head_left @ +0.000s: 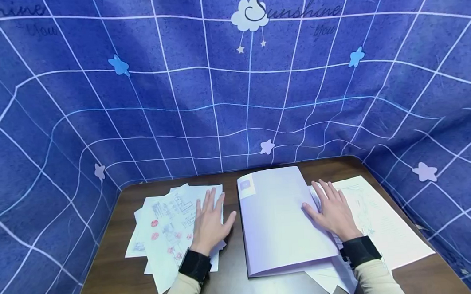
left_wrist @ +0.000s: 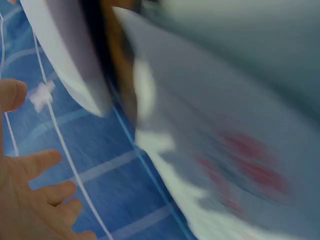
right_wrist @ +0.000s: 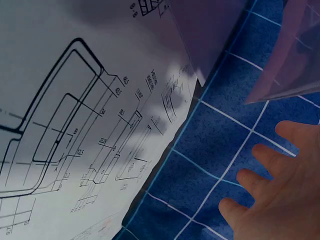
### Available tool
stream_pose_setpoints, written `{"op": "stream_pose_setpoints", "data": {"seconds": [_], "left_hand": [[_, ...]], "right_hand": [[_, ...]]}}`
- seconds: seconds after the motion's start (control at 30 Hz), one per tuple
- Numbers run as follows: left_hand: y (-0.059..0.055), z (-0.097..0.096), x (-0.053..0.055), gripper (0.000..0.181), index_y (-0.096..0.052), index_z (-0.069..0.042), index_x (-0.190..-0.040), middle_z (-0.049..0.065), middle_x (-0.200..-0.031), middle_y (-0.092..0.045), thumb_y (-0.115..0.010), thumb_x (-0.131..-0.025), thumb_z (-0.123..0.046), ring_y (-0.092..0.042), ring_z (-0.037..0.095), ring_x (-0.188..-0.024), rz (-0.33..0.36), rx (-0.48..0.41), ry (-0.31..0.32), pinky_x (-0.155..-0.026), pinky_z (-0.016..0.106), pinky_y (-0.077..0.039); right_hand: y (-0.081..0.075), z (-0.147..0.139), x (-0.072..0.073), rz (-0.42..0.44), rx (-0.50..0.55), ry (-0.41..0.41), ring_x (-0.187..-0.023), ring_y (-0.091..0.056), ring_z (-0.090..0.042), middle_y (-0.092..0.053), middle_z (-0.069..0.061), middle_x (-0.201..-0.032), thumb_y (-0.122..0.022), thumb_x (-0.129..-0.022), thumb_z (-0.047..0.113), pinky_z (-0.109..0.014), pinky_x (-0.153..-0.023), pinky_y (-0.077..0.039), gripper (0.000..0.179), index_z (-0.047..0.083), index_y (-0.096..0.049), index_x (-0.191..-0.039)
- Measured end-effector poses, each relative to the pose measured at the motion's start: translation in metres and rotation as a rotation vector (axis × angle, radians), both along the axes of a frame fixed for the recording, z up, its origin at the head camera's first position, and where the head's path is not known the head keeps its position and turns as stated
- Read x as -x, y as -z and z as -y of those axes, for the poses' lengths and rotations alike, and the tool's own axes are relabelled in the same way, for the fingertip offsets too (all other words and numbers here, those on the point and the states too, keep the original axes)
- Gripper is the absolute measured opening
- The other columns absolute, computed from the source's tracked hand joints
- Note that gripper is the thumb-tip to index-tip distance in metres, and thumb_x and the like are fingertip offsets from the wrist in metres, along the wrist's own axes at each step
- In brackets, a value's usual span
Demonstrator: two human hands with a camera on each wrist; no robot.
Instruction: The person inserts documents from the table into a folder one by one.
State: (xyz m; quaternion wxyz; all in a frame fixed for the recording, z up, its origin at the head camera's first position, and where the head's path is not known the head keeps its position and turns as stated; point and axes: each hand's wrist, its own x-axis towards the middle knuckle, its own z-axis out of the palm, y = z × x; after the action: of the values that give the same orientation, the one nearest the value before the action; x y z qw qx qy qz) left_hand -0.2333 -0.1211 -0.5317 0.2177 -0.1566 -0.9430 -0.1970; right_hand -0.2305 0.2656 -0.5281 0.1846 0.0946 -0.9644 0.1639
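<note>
A pale purple paper folder (head_left: 283,224) lies on the desk, its front cover raised a little along the lower and right edges. My right hand (head_left: 334,210) is at the cover's right edge, fingers extended, over loose sheets with line drawings (head_left: 379,228). In the right wrist view, the cover's corner (right_wrist: 292,55) stands up near the fingers (right_wrist: 270,160), with a technical drawing (right_wrist: 75,115) below. My left hand (head_left: 211,223) is spread above the right side of a pile of printed sheets with red stamps (head_left: 164,239). Contact with the sheets cannot be told. Neither hand holds anything.
The brown wooden desk (head_left: 110,269) is bounded at the back and sides by a blue grid-patterned cloth (head_left: 176,92) with stars and a cloud. A white label (head_left: 246,186) marks the folder's upper left corner. Sheets stick out below the folder.
</note>
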Motion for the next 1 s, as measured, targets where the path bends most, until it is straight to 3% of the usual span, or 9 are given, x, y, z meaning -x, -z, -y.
{"op": "stream_pose_setpoints", "data": {"seconds": [0.13, 0.27, 0.37, 0.53, 0.67, 0.8, 1.0], "left_hand": [[-0.019, -0.046, 0.012, 0.071, -0.051, -0.007, -0.151, 0.02, -0.161, -0.038, -0.064, -0.095, -0.049, -0.033, 0.04, -0.149, 0.001, 0.075, 0.184, -0.12, 0.064, -0.016], [-0.041, -0.106, 0.021, 0.073, -0.045, -0.011, -0.155, 0.014, -0.163, -0.038, -0.056, -0.098, -0.056, -0.032, 0.034, -0.151, 0.092, 0.231, 0.417, -0.12, 0.062, -0.02], [-0.049, -0.146, 0.023, 0.07, -0.046, -0.012, -0.155, 0.009, -0.162, -0.041, -0.053, -0.1, -0.055, -0.032, 0.029, -0.152, 0.139, 0.36, 0.52, -0.12, 0.059, -0.026], [-0.041, -0.191, 0.023, 0.065, -0.051, -0.016, -0.152, 0.003, -0.16, -0.045, -0.049, -0.101, -0.055, -0.035, 0.024, -0.151, 0.124, 0.546, 0.575, -0.119, 0.056, -0.029], [-0.03, -0.213, 0.018, 0.057, -0.059, -0.021, -0.146, -0.001, -0.159, -0.046, -0.049, -0.101, -0.055, -0.036, 0.024, -0.15, 0.112, 0.572, 0.601, -0.118, 0.055, -0.031], [-0.026, -0.223, 0.017, 0.053, -0.065, -0.025, -0.14, -0.001, -0.159, -0.045, -0.052, -0.1, -0.057, -0.037, 0.026, -0.149, 0.09, 0.598, 0.628, -0.117, 0.056, -0.033], [-0.031, -0.226, 0.02, 0.053, -0.068, -0.03, -0.135, -0.004, -0.157, -0.048, -0.055, -0.096, -0.064, -0.04, 0.026, -0.148, 0.044, 0.653, 0.63, -0.116, 0.054, -0.036]], "right_hand": [[-0.006, -0.003, -0.002, -0.005, -0.007, 0.009, -0.148, -0.027, -0.049, -0.039, -0.026, -0.158, -0.064, -0.093, 0.057, -0.07, -0.116, -0.019, 0.082, 0.005, -0.044, -0.154], [-0.01, -0.007, -0.004, -0.026, -0.008, 0.019, -0.147, -0.029, -0.05, -0.04, -0.026, -0.157, -0.065, -0.093, 0.056, -0.07, -0.115, -0.02, 0.081, 0.005, -0.045, -0.153], [-0.013, -0.011, -0.005, -0.042, -0.004, 0.02, -0.147, -0.029, -0.05, -0.04, -0.026, -0.157, -0.066, -0.093, 0.054, -0.07, -0.115, -0.02, 0.081, 0.005, -0.045, -0.154], [-0.014, -0.018, -0.01, -0.037, -0.012, 0.036, -0.147, -0.028, -0.05, -0.039, -0.026, -0.158, -0.064, -0.095, 0.055, -0.069, -0.115, -0.02, 0.081, 0.006, -0.042, -0.155], [-0.009, -0.023, -0.018, -0.042, -0.01, 0.05, -0.147, -0.028, -0.05, -0.039, -0.026, -0.158, -0.063, -0.096, 0.054, -0.07, -0.115, -0.02, 0.079, 0.005, -0.043, -0.155], [-0.007, -0.025, -0.024, -0.042, 0.006, 0.064, -0.147, -0.028, -0.051, -0.04, -0.027, -0.157, -0.063, -0.096, 0.052, -0.071, -0.115, -0.019, 0.077, 0.005, -0.044, -0.154], [-0.011, -0.031, -0.027, -0.061, 0.017, 0.083, -0.148, -0.027, -0.05, -0.039, -0.027, -0.158, -0.063, -0.097, 0.05, -0.07, -0.115, -0.019, 0.075, 0.005, -0.043, -0.155]]}}
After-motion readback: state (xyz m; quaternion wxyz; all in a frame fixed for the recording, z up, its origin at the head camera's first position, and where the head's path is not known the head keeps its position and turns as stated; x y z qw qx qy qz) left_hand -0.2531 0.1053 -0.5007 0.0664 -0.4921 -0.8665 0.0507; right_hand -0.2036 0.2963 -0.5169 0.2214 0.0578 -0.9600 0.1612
